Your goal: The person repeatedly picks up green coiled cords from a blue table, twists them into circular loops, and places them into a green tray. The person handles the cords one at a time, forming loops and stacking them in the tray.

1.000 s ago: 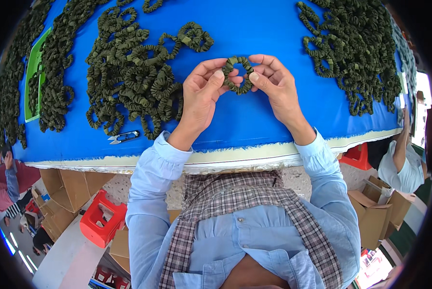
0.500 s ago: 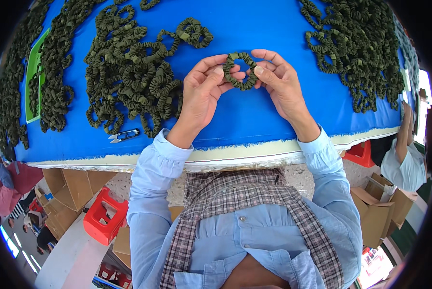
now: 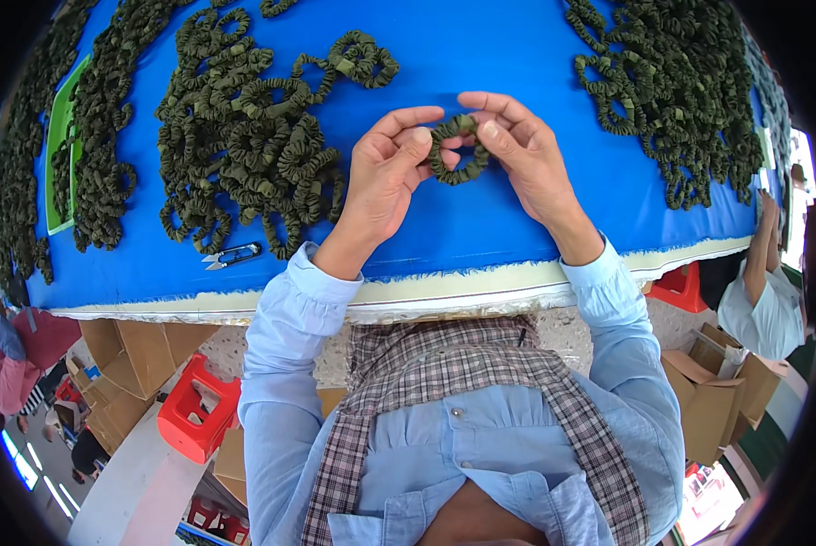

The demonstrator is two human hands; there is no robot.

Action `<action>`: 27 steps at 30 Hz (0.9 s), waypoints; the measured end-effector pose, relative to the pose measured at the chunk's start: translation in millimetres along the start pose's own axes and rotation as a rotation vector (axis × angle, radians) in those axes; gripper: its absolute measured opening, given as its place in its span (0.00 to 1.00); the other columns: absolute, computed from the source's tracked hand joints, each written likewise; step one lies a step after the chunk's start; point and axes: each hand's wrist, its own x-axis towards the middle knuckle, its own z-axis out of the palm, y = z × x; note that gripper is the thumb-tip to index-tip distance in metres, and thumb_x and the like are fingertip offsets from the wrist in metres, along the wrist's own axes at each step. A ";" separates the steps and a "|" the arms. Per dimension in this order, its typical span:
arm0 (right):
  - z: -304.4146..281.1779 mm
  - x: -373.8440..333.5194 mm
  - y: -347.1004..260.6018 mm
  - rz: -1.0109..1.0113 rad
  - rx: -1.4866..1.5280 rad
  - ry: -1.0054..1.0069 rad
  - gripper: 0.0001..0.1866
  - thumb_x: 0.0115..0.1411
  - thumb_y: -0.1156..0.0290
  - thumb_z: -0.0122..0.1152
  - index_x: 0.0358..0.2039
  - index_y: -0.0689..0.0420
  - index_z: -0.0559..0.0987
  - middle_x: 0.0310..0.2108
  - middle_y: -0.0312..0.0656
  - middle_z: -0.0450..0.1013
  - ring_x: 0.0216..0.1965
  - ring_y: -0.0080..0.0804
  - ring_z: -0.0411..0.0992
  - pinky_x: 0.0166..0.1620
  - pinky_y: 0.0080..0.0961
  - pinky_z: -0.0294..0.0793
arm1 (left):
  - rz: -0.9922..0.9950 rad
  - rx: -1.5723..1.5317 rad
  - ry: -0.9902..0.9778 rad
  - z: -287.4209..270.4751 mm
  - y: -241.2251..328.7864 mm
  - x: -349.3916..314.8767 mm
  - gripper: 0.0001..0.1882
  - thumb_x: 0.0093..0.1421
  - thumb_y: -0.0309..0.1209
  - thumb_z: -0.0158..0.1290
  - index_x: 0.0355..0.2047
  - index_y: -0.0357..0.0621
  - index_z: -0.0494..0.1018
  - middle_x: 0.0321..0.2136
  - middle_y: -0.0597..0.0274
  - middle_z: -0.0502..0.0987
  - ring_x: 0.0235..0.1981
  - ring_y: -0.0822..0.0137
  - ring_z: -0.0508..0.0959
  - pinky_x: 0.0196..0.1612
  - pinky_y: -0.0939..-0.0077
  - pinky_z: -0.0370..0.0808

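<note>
Between my two hands, just above the blue tabletop (image 3: 490, 214), is a dark green scrunchie (image 3: 467, 170), its gathered ring hanging with an opening in the middle. My left hand (image 3: 388, 173) pinches its left side between thumb and fingers. On the opposite side my right hand (image 3: 523, 155) grips its upper right with the thumb in front. Some fingertips are hidden behind the ring. A large pile of matching scrunchies (image 3: 244, 136) lies to the left of my hands. Thread snips (image 3: 232, 257) rest below that pile, near the front edge.
Another scrunchie heap (image 3: 681, 100) covers the table's right side. At the left, a green tray (image 3: 60, 155) sits among more scrunchies. Below the table are cardboard boxes (image 3: 149, 350) and a red stool (image 3: 199, 409). Another person's arm (image 3: 761, 246) reaches the table at the far right.
The scrunchie has turned within my hands and hangs slightly lower. My right fingers have shifted left over its top, closer to my left hand. The piles and snips stay put.
</note>
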 end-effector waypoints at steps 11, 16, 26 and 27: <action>-1.4 -3.5 9.0 -0.018 -0.188 -0.014 0.11 0.64 0.68 0.56 0.40 0.63 0.75 0.34 0.36 0.74 0.36 0.18 0.71 0.40 0.16 0.70 | -0.110 0.024 -0.018 2.9 0.9 0.7 0.13 0.66 0.33 0.50 0.45 0.36 0.70 0.32 0.63 0.74 0.33 0.73 0.74 0.37 0.81 0.72; -2.1 -1.9 7.7 -0.037 -0.223 0.005 0.12 0.65 0.65 0.56 0.39 0.62 0.75 0.34 0.33 0.73 0.36 0.16 0.67 0.40 0.14 0.68 | -0.122 0.023 -0.030 2.1 1.2 0.7 0.12 0.66 0.33 0.49 0.43 0.37 0.70 0.29 0.64 0.72 0.30 0.76 0.71 0.35 0.82 0.70; -5.0 0.0 9.6 -0.063 -0.221 -0.002 0.13 0.65 0.64 0.55 0.39 0.62 0.76 0.33 0.32 0.73 0.34 0.15 0.66 0.38 0.14 0.67 | -0.089 0.077 -0.027 3.2 1.3 0.6 0.09 0.67 0.32 0.47 0.42 0.38 0.69 0.27 0.65 0.72 0.27 0.78 0.69 0.33 0.84 0.69; -4.8 -0.1 9.4 -0.060 -0.221 -0.008 0.13 0.65 0.64 0.55 0.39 0.62 0.76 0.33 0.33 0.73 0.34 0.15 0.66 0.39 0.14 0.67 | -0.084 0.089 -0.027 3.1 1.1 0.7 0.09 0.67 0.32 0.47 0.42 0.38 0.69 0.27 0.65 0.72 0.27 0.78 0.69 0.33 0.84 0.69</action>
